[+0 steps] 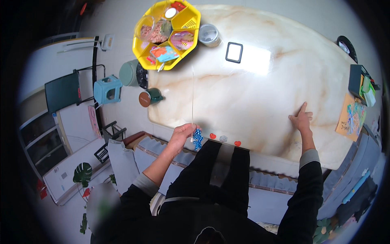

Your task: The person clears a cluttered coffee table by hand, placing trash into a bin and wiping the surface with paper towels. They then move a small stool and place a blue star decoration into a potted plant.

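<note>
Left hand is pinching what looks like the white cord by the blue beaded piece, at the surface's near edge. I'd pinch snugly, no yanking. Right hand, loosely spread toward the right edge (looks free), could steady the cord.

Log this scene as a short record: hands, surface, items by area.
Left hand: grip closed at a blue-and-white piece and thin pale cord
Right hand: apparently empty, index finger extended; contact with tabletop unclear
Surface: pale marbled table
Far left: yellow sectioned tray, clear round container beside it
Far middle: dark-framed rectangular item
Left edge: green mug, brown top
Near edge: two red hearts, clear piece between
Right end: dark box, orange-brown illustrated sheet
</note>
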`<action>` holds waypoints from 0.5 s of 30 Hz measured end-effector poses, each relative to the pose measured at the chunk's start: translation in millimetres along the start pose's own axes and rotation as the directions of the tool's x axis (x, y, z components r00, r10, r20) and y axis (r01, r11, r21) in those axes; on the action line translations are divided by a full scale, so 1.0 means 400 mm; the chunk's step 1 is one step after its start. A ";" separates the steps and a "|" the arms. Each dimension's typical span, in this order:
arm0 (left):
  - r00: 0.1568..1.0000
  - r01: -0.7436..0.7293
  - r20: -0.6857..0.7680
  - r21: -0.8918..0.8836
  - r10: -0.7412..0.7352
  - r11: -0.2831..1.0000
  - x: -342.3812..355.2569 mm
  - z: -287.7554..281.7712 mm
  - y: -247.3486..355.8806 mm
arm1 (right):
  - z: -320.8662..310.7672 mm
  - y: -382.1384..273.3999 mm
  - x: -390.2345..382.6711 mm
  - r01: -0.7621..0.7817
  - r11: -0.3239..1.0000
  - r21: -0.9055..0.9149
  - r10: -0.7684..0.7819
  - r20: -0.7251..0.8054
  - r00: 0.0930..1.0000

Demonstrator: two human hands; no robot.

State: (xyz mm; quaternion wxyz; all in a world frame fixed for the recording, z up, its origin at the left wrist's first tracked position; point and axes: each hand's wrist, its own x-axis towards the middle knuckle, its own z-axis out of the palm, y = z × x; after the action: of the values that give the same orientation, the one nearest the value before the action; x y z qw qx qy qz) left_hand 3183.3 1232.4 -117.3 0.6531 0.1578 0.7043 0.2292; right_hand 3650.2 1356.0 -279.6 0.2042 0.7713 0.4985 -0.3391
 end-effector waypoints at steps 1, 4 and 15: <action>0.999 0.008 0.050 -0.105 -0.003 0.994 -0.007 -0.006 0.002 | 0.007 0.004 0.004 0.008 1.000 -0.004 -0.008 -0.022 1.000; 0.984 0.100 0.176 -0.387 -0.033 0.917 -0.039 -0.015 0.000 | 0.040 0.039 0.032 0.042 0.997 -0.060 -0.046 -0.070 0.996; 0.970 -0.115 -0.141 0.445 0.196 0.888 -0.409 -0.127 -0.186 | -0.008 -0.120 -0.223 0.666 0.736 0.118 -0.676 0.101 0.730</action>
State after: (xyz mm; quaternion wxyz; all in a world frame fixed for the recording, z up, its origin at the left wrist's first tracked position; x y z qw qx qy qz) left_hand 3154.6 1078.2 -15.7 0.5140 0.3336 0.7792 0.1319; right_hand 3583.4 1321.9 -211.5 0.0730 0.5208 0.7153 -0.4602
